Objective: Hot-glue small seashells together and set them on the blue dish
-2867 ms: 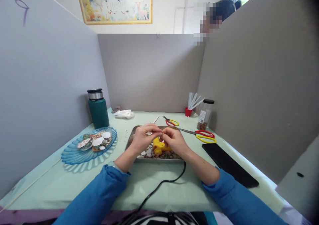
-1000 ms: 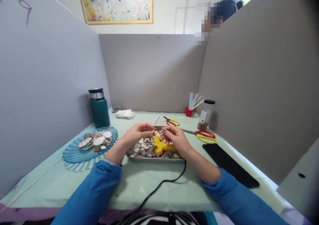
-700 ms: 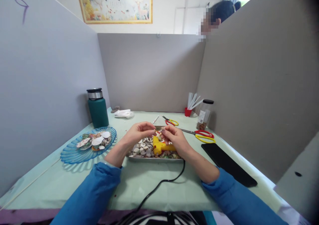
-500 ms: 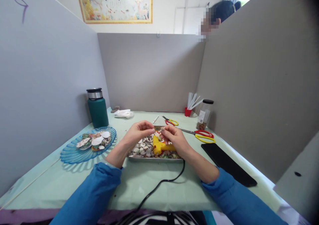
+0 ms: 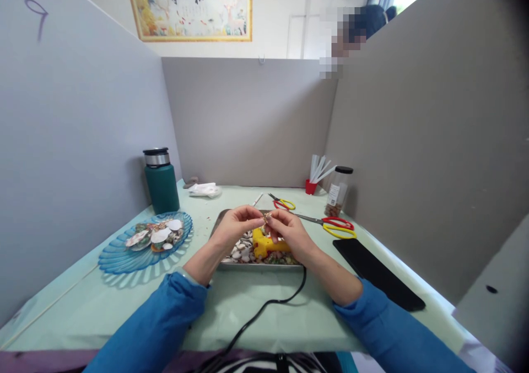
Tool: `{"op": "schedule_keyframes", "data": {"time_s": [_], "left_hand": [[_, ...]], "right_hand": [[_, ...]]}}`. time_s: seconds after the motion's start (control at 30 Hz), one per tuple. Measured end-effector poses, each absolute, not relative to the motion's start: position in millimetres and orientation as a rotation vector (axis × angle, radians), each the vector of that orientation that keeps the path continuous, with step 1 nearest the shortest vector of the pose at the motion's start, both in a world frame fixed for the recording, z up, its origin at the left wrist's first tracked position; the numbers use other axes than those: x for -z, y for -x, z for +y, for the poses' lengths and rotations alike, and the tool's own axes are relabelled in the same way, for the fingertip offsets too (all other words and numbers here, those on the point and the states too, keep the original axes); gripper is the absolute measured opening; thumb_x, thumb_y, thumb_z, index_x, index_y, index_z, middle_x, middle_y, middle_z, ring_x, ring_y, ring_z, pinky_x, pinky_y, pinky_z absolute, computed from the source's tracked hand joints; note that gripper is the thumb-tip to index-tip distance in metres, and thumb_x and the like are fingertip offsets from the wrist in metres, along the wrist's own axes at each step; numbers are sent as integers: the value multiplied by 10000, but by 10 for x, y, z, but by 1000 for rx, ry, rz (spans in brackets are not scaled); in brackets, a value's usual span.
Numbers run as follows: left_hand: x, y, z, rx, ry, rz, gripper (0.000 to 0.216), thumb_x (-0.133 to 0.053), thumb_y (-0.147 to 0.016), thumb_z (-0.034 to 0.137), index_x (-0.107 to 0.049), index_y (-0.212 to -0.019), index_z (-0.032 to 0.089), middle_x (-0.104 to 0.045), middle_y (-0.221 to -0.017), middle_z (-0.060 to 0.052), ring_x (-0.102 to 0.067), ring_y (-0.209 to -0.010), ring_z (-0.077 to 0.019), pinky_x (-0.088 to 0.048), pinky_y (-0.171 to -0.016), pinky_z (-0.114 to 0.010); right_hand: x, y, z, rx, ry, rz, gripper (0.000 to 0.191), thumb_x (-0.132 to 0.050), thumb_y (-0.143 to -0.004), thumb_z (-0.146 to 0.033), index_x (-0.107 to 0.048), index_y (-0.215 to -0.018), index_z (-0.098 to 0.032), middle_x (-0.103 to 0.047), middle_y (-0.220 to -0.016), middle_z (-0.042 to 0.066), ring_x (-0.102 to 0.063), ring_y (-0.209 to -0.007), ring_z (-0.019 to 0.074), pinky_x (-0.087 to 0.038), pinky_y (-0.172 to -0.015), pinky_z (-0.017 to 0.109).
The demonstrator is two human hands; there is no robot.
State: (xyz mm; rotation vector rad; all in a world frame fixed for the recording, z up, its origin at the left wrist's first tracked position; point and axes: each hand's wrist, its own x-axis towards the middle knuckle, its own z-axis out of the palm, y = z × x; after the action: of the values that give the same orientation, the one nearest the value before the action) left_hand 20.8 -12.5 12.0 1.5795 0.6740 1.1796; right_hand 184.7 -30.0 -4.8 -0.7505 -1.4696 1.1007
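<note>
Both my hands hover over a metal tray (image 5: 261, 264) full of small shells. My left hand (image 5: 235, 227) is pinched closed, its fingertips meeting my right hand's. My right hand (image 5: 289, 231) is also pinched, holding a small speckled shell (image 5: 268, 216) between thumb and finger. A yellow glue gun (image 5: 268, 246) lies in the tray under my hands, its black cord (image 5: 264, 307) running toward me over the table edge.
A blue glass plate (image 5: 124, 257) with larger shells sits at the left, a green flask (image 5: 161, 180) behind it. Two red-and-yellow scissors (image 5: 336, 226) lie at the right, by a jar (image 5: 338, 191), a red cup of sticks (image 5: 314, 181) and a black phone (image 5: 378, 274). Partition walls enclose the desk.
My left hand has moved right, closing the gap until its fingertips meet the right hand at the small shell. The right hand has barely shifted.
</note>
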Motion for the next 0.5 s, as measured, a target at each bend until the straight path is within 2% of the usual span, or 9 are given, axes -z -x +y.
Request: {"op": "schedule_keyframes", "data": {"time_s": [0.5], "left_hand": [[-82,-207,-101,-1187,-1521,625,216,-726,-669,275,-652,-823,143,-665,-808,-29,-583,-756,-135,-428,-766,-269]], "right_hand": [[44,-1843,-306,-1122,712,-1440,242,-620,-754,-418,-576,-778,-181,-574,-634,-31,-437,-435,59,-336,-450,201]]}}
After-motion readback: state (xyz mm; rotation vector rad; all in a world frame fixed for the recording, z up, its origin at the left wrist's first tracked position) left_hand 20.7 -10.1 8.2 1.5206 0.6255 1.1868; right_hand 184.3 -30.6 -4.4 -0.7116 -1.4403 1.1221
